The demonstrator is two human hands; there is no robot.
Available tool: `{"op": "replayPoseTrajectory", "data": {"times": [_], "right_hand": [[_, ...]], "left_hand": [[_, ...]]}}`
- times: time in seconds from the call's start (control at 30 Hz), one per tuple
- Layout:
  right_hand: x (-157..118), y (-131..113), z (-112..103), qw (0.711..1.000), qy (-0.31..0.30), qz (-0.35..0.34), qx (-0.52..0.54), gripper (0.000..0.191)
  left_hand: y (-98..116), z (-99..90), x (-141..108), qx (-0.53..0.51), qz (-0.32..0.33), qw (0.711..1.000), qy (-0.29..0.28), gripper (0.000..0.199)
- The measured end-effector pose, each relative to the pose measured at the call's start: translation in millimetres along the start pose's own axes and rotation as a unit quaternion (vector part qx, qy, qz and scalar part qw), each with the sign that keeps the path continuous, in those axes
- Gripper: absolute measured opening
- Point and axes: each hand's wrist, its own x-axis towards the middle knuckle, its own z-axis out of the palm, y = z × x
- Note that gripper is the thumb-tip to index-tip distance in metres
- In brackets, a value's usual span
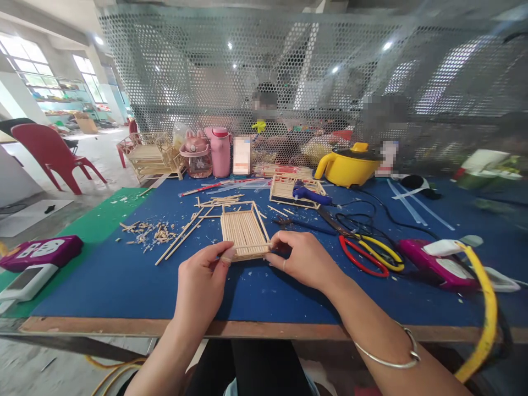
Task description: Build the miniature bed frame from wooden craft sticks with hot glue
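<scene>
A small frame of thin wooden sticks (243, 226), with a slatted floor and a raised rail, is held just above the blue table mat. My left hand (204, 275) pinches its near left corner between thumb and fingers. At the near right corner, my right hand (303, 258) grips the frame with thumb and forefinger. Left of the frame lie long loose sticks (181, 236) and a pile of short stick offcuts (159, 234). Beyond it a similar stick frame (284, 190) rests on the mat, with a blue glue gun (309, 191) lying across it.
Red-and-yellow-handled scissors (367, 256), dark pliers (305, 224) and black cables lie to the right. Purple power strips (441, 264) (45, 253) sit at both sides. A yellow pot (350, 168), pink bottle (220, 152) and phone (241, 154) stand before a perforated metal screen (198, 71).
</scene>
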Motion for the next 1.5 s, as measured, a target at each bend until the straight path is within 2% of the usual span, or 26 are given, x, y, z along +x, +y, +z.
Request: {"op": "replayPoseTrajectory", "data": {"times": [0.13,0.23,0.37,0.67,0.8,0.93,1.0,1.13,1.27,1.4,1.5], "right_hand": [[-0.8,4.5,-4.5,0.999,0.025,-0.001,0.034,0.017],[-1.8,4.5,-4.6,0.988,0.097,-0.05,0.106,0.026],[-0.2,4.2,-0.3,0.971,0.158,-0.144,0.108,0.011],[1.1,3.6,2.7,0.97,0.149,-0.179,0.075,0.015],[1.0,4.0,4.0,0.967,0.155,-0.18,0.087,0.015],[0.6,3.4,2.0,0.961,0.186,-0.143,0.148,0.013],[0.7,2.1,-0.2,0.957,0.204,-0.109,0.178,0.012],[-2.5,-8.3,-3.0,0.94,0.225,-0.034,0.254,0.011],[-13.8,-31.6,-1.1,0.929,0.176,0.03,0.324,0.016],[-20.8,-49.4,1.9,0.908,0.127,0.053,0.396,0.019],[-20.0,-55.8,2.0,0.893,0.121,0.063,0.429,0.021]], "left_hand": [[5.8,5.4,2.4,-0.003,0.013,1.0,0.004,0.024],[7.4,7.0,2.8,-0.004,0.013,1.0,0.004,0.024],[7.1,6.6,1.3,-0.008,0.013,1.0,0.007,0.024],[5.9,7.1,0.5,-0.062,-0.009,0.998,-0.016,0.027],[1.9,6.2,0.7,-0.171,-0.054,0.984,0.003,0.045],[-2.3,-4.9,3.9,-0.257,-0.1,0.956,0.105,0.037],[-3.4,-11.9,5.0,-0.255,-0.116,0.953,0.118,0.033],[-1.7,-17.4,1.8,-0.286,-0.129,0.946,0.084,0.028],[4.1,-11.9,-5.8,-0.356,-0.127,0.924,0.057,0.022],[9.7,-9.4,-8.9,-0.485,-0.161,0.86,0.013,0.025],[14.2,-12.3,-9.6,-0.546,-0.183,0.817,-0.032,0.04]]}}
